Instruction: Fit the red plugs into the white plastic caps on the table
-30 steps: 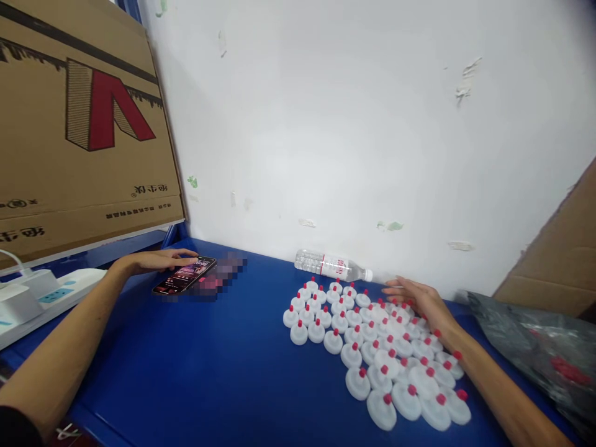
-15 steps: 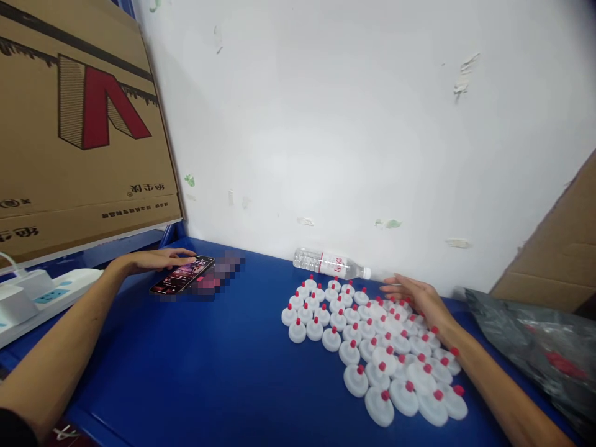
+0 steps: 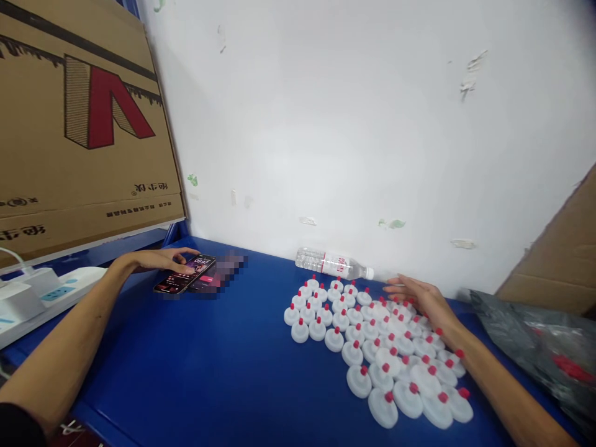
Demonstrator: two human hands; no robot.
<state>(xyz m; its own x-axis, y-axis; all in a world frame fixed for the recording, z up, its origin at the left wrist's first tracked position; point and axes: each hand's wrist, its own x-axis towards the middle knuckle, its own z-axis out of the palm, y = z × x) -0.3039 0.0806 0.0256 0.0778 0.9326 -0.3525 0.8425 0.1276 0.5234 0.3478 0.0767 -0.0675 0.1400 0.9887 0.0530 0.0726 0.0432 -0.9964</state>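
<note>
My left hand is at the phone on the left of the blue table, its thumb over the lit screen and its fingers along the far left edge, closed on it. The fingers under the phone are hidden. On the right, my right hand lies with fingers stretched out and apart, palm side partly hidden, at the back right edge of a group of round white plastic caps with red tips. It holds nothing that I can see. My right forearm runs along the right side of the caps.
A clear plastic bottle with a white cap lies on its side by the wall. At far left is a white power strip with plugs, below a large cardboard box. A grey plastic bag lies at right. The blue table meets the wall.
My left thumb now lies over the screen, and the phone seems slightly shifted in my hand. The right hand stays by the caps. The whole view has moved slightly.
</note>
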